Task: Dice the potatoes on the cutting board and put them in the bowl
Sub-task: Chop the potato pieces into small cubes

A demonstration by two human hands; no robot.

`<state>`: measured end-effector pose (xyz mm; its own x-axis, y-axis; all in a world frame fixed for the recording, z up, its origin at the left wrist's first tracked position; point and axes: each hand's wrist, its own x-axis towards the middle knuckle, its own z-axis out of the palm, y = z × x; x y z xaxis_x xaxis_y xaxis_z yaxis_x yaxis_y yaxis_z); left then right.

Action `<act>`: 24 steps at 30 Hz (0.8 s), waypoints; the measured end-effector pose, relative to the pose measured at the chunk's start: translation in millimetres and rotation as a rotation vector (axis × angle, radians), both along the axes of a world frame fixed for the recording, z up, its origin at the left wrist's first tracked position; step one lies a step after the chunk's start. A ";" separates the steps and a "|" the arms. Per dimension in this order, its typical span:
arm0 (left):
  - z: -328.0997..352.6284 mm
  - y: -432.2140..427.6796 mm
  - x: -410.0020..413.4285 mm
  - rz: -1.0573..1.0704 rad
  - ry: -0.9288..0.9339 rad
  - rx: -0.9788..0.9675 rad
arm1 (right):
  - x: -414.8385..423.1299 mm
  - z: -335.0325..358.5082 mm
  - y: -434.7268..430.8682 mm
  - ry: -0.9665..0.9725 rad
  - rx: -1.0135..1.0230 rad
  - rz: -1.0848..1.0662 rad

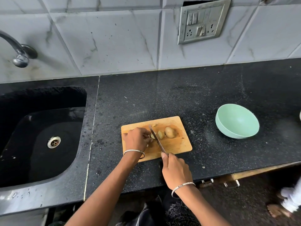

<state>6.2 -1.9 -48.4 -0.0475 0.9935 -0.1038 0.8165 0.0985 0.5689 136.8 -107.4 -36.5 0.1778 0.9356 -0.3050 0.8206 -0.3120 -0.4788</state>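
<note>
wooden cutting board [175,144], speckled glossy stone counter [179,95], matt plastic bowl [234,126]

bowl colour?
Pale mint green, plain with no pattern; the bowl shows clearly in the head view, right of the cutting board.

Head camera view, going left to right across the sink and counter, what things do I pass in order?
tap → sink drain → cutting board → bowl

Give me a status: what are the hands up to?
Left hand holds cut potato on cutting board. Right hand grips knife, blade mid-slice. One whole potato waiting; bowl empty, nothing in the way.
</note>
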 end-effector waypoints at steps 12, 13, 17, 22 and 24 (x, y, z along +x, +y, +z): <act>1.7 3.5 2.3 0.029 0.030 -0.024 | -4.8 -10.2 7.1 -0.003 -0.030 0.007; 1.4 3.7 2.3 0.028 0.023 -0.025 | -5.7 -11.2 9.7 -0.010 -0.038 0.004; 0.2 3.6 1.7 0.033 0.025 -0.033 | -11.7 -16.0 12.1 -0.136 -0.008 0.041; 0.8 1.6 2.2 0.032 0.069 -0.020 | -8.3 -16.0 10.9 -0.102 0.005 0.072; 2.1 0.8 2.3 0.028 0.117 -0.004 | -0.2 -13.0 10.5 -0.032 0.010 0.077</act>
<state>8.4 -1.1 -46.3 -0.0868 0.9912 -0.0996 0.8743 0.1237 0.4693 136.6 -96.9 -49.5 0.1150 0.9498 -0.2910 0.8569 -0.2431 -0.4545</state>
